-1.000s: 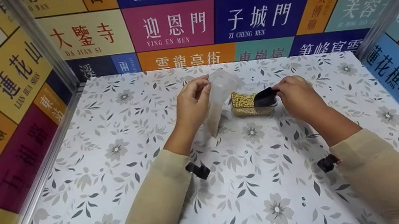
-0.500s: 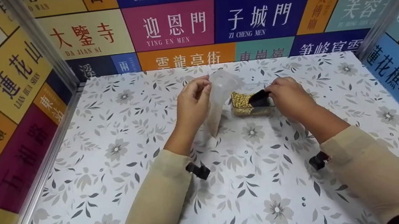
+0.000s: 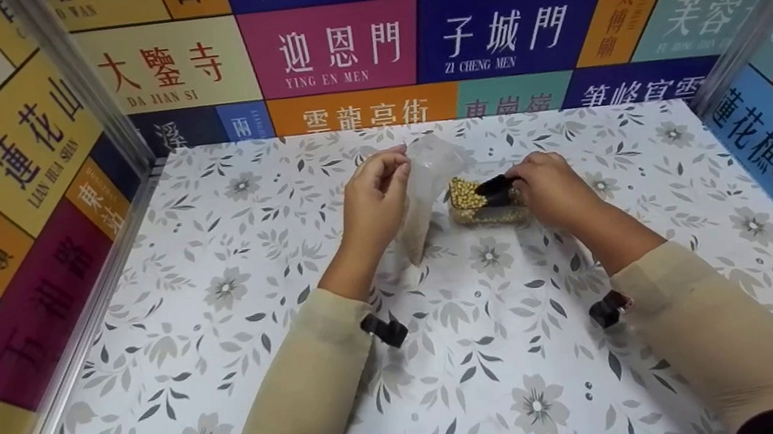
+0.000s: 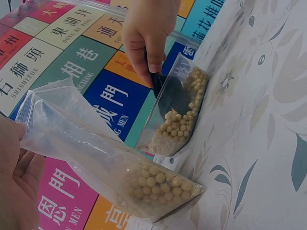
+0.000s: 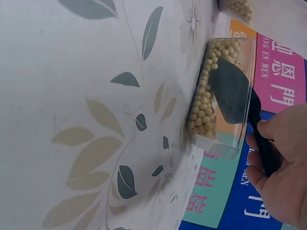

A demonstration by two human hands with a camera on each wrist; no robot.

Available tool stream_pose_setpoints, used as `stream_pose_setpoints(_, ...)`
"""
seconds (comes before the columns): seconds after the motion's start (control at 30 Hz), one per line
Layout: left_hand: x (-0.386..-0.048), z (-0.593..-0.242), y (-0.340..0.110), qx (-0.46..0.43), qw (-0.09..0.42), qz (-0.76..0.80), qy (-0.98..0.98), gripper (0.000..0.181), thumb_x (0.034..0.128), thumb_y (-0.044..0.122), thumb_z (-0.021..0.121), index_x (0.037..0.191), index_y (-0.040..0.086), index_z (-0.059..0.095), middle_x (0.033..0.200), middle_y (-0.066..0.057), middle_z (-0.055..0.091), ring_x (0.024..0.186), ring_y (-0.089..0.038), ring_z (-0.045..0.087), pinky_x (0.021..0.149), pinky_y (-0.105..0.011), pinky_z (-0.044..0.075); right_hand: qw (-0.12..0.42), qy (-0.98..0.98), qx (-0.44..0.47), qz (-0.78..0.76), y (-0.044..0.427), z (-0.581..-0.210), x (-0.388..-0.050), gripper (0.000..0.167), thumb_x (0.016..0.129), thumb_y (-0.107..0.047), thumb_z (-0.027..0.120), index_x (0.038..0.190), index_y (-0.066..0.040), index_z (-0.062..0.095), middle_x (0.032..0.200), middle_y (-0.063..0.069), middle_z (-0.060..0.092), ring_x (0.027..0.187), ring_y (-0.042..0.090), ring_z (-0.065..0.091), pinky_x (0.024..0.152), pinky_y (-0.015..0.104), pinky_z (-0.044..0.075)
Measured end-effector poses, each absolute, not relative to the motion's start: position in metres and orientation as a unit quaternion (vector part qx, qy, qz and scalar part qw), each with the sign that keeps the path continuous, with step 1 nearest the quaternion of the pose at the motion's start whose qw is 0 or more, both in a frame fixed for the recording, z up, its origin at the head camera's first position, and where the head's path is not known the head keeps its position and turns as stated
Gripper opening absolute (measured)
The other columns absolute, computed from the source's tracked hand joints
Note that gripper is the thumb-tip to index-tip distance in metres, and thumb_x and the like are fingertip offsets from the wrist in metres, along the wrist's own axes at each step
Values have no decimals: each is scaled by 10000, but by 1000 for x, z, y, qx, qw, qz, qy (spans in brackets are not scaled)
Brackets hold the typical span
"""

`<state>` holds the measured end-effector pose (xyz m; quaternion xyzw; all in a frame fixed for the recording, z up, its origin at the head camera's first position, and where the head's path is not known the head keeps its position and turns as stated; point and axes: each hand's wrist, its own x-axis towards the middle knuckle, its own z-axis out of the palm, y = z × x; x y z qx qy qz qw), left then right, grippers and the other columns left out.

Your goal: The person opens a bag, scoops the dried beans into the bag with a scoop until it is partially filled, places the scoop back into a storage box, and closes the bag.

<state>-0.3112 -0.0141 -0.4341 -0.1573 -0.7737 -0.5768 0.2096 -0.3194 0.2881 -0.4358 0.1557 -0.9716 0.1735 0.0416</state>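
Observation:
In the head view my left hand [image 3: 374, 192] pinches the top edge of a translucent zip bag [image 3: 429, 170] that stands on the table. Soybeans [image 4: 156, 184] fill the bottom of this bag in the left wrist view. Beside the bag sits a clear rectangular container [image 3: 487, 216] holding more yellowish soybeans [image 3: 464, 193]. My right hand [image 3: 554, 184] grips the handle of a black scoop [image 5: 232, 91]. The scoop's blade is inside the container, dug into the beans, as the right wrist view shows. Part of the container is hidden behind the right hand in the head view.
A white floral cloth [image 3: 305, 392] covers the table. Panels with large Chinese lettering [image 3: 331, 49] line the back and both sides. Clear corner posts [image 3: 97, 91] stand at the back left and back right.
My right hand has moved left and the scoop has gone from the container's right side deeper into the beans, its handle tilting. The left hand and bag have stayed put.

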Motion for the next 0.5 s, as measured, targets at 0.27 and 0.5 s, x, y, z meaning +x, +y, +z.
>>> stream_pose_setpoints(0.27,-311,-433,-13,-150,200,-576,-778,108,1068,168,662,1090,101,744,1333,-13,750,1152,-110,696,930,-219,584,-7,-965,135,227,293,-448,-327,302,1098,-87,542,1351,-6,686,1303,224,640,1298,456,543,1146,613,424)
stream_pose_setpoints(0.5,-311,-434,-14,-150,204,-572,-780,111,1070,180,665,1100,112,747,1342,-4,749,1135,-112,693,919,-225,579,-50,-962,134,233,289,-450,-330,363,1119,-129,530,1455,-27,621,1424,237,609,1386,450,532,1166,618,439)
